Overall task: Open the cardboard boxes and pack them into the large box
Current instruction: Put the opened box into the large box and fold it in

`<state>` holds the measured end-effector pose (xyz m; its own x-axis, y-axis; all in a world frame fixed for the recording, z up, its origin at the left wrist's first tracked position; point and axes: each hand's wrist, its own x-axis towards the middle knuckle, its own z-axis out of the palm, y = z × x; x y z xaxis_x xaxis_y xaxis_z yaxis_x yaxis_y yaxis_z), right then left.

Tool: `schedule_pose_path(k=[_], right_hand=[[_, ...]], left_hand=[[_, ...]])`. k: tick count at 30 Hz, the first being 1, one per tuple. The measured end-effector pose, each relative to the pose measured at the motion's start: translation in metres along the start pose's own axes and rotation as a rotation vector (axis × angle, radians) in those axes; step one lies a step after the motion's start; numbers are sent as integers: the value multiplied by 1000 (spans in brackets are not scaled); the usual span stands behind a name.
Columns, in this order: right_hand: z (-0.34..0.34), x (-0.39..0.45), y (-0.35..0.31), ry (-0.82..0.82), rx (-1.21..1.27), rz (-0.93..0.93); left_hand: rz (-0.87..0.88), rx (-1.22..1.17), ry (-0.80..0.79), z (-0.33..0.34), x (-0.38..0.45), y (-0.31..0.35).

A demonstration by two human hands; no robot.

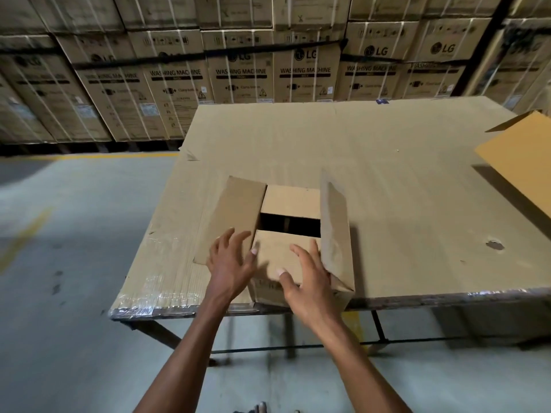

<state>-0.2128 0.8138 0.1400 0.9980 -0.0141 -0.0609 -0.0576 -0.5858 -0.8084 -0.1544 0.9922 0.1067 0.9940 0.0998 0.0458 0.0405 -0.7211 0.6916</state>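
A small brown cardboard box stands at the near edge of the table, its two short flaps folded in with a dark gap between them. Its left long flap lies outward and its right long flap stands up. My left hand hovers with spread fingers over the left flap's near end. With its fingers spread too, my right hand is over the near short flap. Neither hand holds anything. At the right edge, part of a larger box's yellowish flap shows.
The table is covered with flat cardboard, plastic-wrapped along its near edge, on a dark metal frame. Stacked washing machine cartons form a wall behind it. Grey concrete floor with yellow lines lies to the left.
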Motion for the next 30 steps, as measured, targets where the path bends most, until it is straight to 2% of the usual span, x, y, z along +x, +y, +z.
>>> schedule_pose_path(k=[3,5,7,9,12,14,20,25,30], right_hand=[[-21,7,22,228,-100,-3],[-34,16,41,284,-135,131],[-45,25,63,267,-148,276],[-52,31,81,228,-80,327],[-54,33,88,169,289,324],[-52,34,89,172,403,315],[-45,38,83,193,359,301],[-58,43,83,231,412,243],[-85,37,76,323,609,222]], left_hand=[[-67,-17,-21,-1,3,-10],[-110,-87,-59,-1,5,-16],[-138,-183,-132,1,5,-19],[-150,-257,-179,5,4,-17],[-181,-378,-237,8,3,-15],[-215,-467,-283,9,3,-15],[-221,-497,-340,5,11,-8],[-56,-386,-370,-4,22,6],[-212,-588,-250,-20,18,11]])
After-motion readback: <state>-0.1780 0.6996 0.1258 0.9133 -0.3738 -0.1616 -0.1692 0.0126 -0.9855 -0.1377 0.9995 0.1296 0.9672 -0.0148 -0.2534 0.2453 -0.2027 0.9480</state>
